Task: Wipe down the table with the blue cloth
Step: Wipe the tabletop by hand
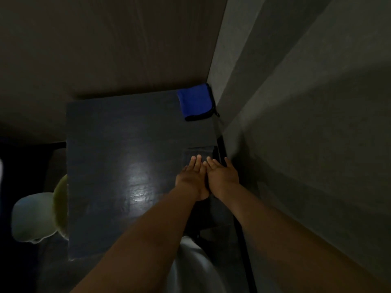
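While the folded blue cloth with black edging (195,101) lies untouched at the dark glossy table's (105,144) upper-right corner, against the grey wall (296,123), the left hand (191,176) and right hand (222,176) sit side by side below it, touching, with fingers straight, close together, holding nothing.

The wall (296,123) ran close along my right hand (222,176), leaving no room on that side, and my left hand (192,178) lay touching it on the other. Leftward the tabletop (127,134) was wide open. Ahead, the way to the blue cloth (195,101), tucked into the far corner against the wall, was open too.
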The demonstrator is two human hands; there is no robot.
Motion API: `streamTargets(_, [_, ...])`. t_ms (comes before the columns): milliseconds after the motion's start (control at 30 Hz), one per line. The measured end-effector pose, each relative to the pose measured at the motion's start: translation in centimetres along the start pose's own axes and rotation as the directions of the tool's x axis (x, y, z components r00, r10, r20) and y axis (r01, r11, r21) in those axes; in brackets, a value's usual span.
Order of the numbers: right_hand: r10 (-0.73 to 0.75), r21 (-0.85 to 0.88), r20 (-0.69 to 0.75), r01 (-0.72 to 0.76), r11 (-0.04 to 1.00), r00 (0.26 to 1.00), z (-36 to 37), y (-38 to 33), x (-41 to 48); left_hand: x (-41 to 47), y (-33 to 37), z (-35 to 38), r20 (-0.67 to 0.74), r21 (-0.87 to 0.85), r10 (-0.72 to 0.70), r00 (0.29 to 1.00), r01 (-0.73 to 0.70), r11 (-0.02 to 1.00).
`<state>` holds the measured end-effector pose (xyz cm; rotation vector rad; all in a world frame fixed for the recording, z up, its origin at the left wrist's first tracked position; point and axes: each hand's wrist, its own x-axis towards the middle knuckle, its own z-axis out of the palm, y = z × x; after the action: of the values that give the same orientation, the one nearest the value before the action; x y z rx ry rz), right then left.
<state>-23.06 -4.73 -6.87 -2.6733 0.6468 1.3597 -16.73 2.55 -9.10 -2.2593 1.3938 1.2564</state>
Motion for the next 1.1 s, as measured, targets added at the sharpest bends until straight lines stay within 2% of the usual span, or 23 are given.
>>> streamTargets(367, [-0.032, 0.042, 0.046, 0.03, 0.999, 0.998, -0.6, 0.4, -0.5, 0.0, -0.5, 0.3, -0.005, 0.007, 0.027, 1.0, -0.027, 1.0])
streamTargets(700, [-0.047, 0.133, -0.086, 0.058, 0.989, 0.995, 1.0, 0.8, -1.0, -2.4, -1.6, 3.2, -0.195, 0.077, 0.062, 0.979, -0.048, 0.996])
streamTargets(900, [-0.06, 0.114, -0.138, 0.076, 0.991, 0.989, 2.2, 1.4, -1.1, -2.7, -1.1, 3.6, -0.164, 0.108, 0.091, 0.982, -0.073, 0.991])
streamTargets(1100, [-0.052, 0.091, -0.114, 0.062, 0.994, 0.992, 3.4, 1.8, -1.5, -2.7, -0.2, 3.7, -0.129, 0.142, 0.112, 0.985, -0.093, 0.985])
